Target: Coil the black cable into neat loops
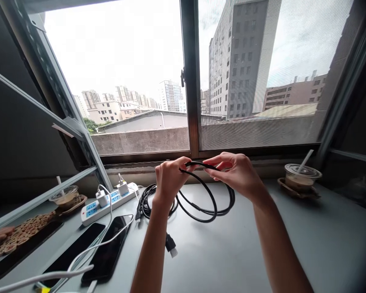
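Cable [232, 198] in black hangs in loose loops from the grip, held up between the person's two bare hands over the pale desk [219, 260]. Left hand [167, 181] has thumb and fingertips closed together on the top of the loops; just beside it, right hand [239, 177] pinches the same stretch between thumb and forefinger — a short span of cable bridges the two. The loops droop beneath and between the hands, in front of the window's lower edge.

Below the left hand, beside that forearm, a black plug [170, 242] with a light metal end points down toward the desk; whether it belongs to the held cable cannot be told, since the arm hides the join. Behind the left wrist lies a coil of black cable [145, 202], partly covered by the arm.

Farther left of the grip, a white power strip [113, 206] carries two white chargers [102, 198], and nearer the person a black phone [110, 260] lies face up with white cords [93, 247] running across it. Beyond those, at far left, are a lidded cup [66, 197] and another person's hand [1, 235] by a patterned mat [27, 232]. Well to the right of the grip — near the window — a second drink cup [301, 179] with a straw stands on a brown holder [299, 191].
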### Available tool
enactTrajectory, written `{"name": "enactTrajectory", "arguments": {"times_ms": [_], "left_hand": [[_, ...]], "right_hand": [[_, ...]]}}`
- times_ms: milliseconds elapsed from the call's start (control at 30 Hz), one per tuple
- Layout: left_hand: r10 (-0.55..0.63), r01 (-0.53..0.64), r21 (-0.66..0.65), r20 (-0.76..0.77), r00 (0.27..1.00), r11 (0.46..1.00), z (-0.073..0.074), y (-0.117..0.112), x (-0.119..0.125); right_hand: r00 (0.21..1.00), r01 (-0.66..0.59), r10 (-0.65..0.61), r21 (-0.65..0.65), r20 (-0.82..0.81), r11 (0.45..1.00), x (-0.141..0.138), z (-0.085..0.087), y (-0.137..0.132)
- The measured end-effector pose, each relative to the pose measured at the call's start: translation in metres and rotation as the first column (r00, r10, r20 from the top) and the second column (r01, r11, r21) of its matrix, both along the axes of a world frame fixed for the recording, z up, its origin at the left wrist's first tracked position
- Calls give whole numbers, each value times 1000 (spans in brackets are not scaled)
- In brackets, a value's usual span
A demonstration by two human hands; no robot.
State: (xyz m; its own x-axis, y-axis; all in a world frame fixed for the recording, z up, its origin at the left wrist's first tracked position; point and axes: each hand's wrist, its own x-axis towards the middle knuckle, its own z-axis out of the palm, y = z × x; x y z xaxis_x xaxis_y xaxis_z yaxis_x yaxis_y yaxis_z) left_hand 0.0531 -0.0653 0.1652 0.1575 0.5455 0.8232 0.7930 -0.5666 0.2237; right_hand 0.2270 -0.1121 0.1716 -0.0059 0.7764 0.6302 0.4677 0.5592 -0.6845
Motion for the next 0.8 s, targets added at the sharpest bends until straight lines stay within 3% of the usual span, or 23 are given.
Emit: {"name": "enactTrajectory", "arguments": {"times_ms": [100,233,367,467,533,667,800], "left_hand": [[-66,65,100,8,998,993,0,0,-4],[-228,233,140,-51,972,963,1,1,-10],[-267,272,88,-72,961,958,3,5,-18],[-202,204,90,-23,979,975,3,7,-21],[-130,126,95,38,991,987,4,6,-21],[-21,17,33,126,992,999,5,-1,-14],[47,-42,-43,143,989,998,6,-9,-5]], "right_hand": [[998,-50,51,40,-33,998,-4,2,-7],[984,-109,106,-18,-141,994,2,4,-9],[954,12,-15,-12,-299,1000,24,6,-6],[936,98,-92,0,-340,995,36,9,-9],[953,84,-92,-39,-287,996,33,11,-16],[996,-70,63,-99,-70,993,5,11,-30],[986,0,11,-67,164,998,-21,7,-31]]}}
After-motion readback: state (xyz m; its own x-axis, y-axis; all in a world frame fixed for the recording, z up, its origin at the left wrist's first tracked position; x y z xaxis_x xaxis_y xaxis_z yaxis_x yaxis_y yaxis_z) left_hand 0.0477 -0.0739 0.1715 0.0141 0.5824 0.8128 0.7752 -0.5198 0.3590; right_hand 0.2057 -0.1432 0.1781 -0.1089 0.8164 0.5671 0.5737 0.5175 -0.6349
